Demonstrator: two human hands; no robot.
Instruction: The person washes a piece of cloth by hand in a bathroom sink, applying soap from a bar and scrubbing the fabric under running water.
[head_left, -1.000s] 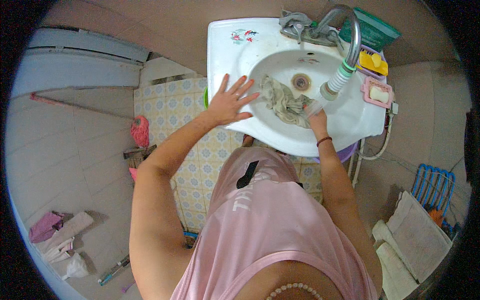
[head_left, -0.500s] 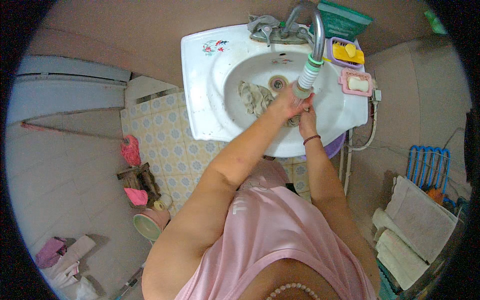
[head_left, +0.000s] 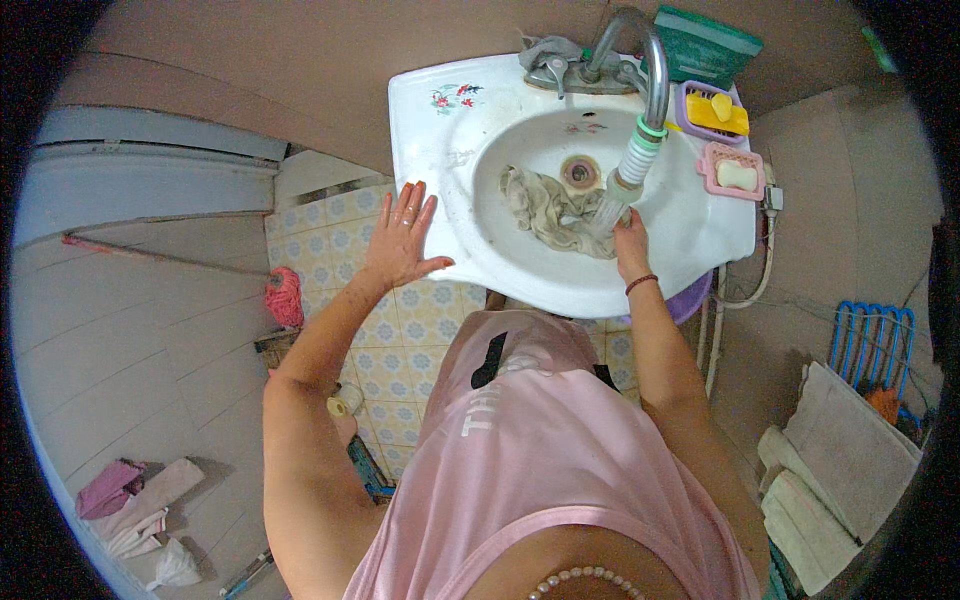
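A wet greyish-beige cloth [head_left: 545,212] lies bunched in the white sink's basin [head_left: 505,150], left of and below the drain. Water pours onto its right end from the white ribbed nozzle [head_left: 640,155] of the tap. Closed around that right end is my right hand [head_left: 632,246], just under the nozzle; its fingertips are partly hidden by the water. Away from the cloth, my left hand [head_left: 402,242] is spread at the sink's left edge, fingers stretched out and wet, holding nothing.
A curved metal tap [head_left: 655,75] arches over the basin. On the sink's right rim are a purple soap dish [head_left: 690,125] and a pink soap dish [head_left: 712,180]. A green packet [head_left: 706,45] stands behind. Towels [head_left: 850,430] hang at the right; a pink mop [head_left: 284,297] is at the left.
My left hand has let go of the cloth and moved left to the sink's edge, opening out. The cloth now stretches further toward my right hand, which stays under the nozzle.
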